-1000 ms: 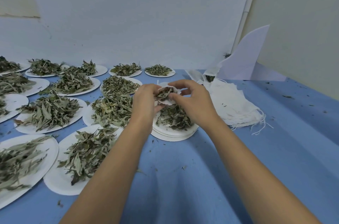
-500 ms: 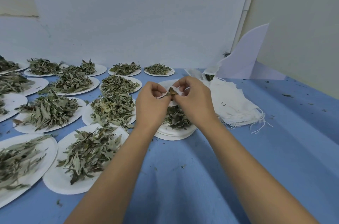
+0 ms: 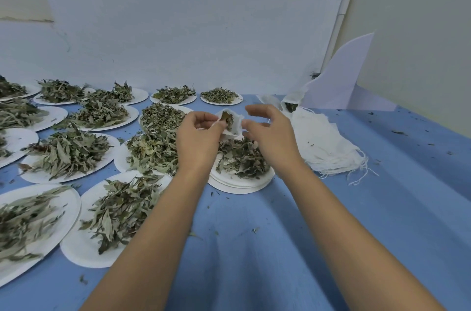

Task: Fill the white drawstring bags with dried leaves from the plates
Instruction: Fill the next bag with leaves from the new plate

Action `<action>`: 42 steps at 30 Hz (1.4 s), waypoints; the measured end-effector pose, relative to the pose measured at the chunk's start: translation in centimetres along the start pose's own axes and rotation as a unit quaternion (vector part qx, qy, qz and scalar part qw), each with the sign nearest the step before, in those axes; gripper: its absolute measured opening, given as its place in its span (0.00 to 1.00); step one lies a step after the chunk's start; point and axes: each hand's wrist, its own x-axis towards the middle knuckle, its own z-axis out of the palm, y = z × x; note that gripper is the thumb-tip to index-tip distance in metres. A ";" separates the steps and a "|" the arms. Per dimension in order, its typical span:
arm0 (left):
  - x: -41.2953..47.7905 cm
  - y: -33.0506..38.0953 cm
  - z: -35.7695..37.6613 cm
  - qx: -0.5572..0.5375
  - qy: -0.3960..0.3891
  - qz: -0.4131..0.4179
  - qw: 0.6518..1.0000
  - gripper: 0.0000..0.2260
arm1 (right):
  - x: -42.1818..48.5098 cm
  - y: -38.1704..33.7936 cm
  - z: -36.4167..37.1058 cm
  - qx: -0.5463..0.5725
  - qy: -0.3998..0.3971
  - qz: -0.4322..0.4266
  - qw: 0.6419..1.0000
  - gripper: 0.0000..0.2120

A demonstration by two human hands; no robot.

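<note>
My left hand (image 3: 198, 137) pinches the rim of a small white drawstring bag (image 3: 233, 123), held up with its mouth open and dried leaves showing inside. My right hand (image 3: 272, 132) hovers just right of the bag with fingers loosely spread; its thumb is close to the bag's edge, and whether it touches I cannot tell. Under both hands sits a stack of white plates (image 3: 242, 182) bearing a pile of dried leaves (image 3: 242, 158).
Several more white plates heaped with leaves (image 3: 68, 155) cover the blue table on the left. A heap of empty white bags (image 3: 323, 142) lies to the right, with one filled bag (image 3: 290, 105) behind it. A white board (image 3: 341, 76) leans in the corner. Leaf crumbs dot the cloth.
Both hands were closed together on the bag's mouth. Now my right hand has drawn back to the right and opened, and the bag's mouth is spread wider in my left hand.
</note>
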 end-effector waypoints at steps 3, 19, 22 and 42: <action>0.2 0.2 -0.1 0.001 0.033 0.021 0.999 0.06 | 0.4 0.5 -1.1 -0.102 0.021 0.026 0.994 0.12; 0.2 0.5 -0.3 -0.014 0.047 0.029 0.998 0.05 | 0.7 2.0 -1.7 -0.467 -0.202 -0.032 0.860 0.19; 0.1 0.4 -0.2 -0.016 0.049 0.027 0.998 0.05 | 0.6 2.5 -1.6 -0.477 -0.197 -0.058 0.855 0.14; 0.1 -0.5 -0.6 0.147 0.060 0.113 0.981 0.03 | 0.8 0.0 -3.4 -0.155 -0.053 -0.033 0.986 0.06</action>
